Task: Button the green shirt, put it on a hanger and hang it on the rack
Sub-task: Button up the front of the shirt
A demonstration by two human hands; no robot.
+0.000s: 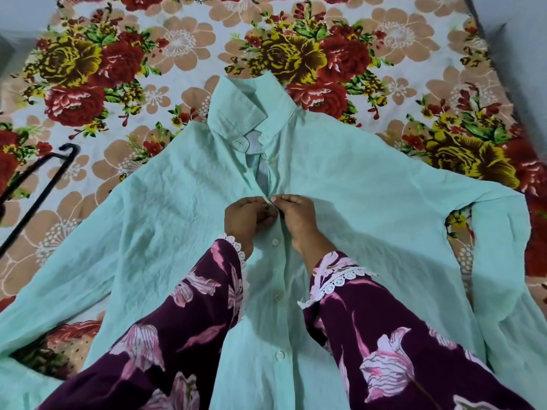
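The green shirt (340, 187) lay spread face-up across the flowered bed (177, 39), collar toward twelve o'clock, with three buttons below the hands already fastened. The left hand (247, 216) and the right hand (296, 216) were both pinched closed on the front edges at the centre, seemingly working a button through its hole. Above that the front gaped open to the collar, so some buttoning remained, and the black hanger (38, 184) at nine o'clock lay unused; no rack was visible.
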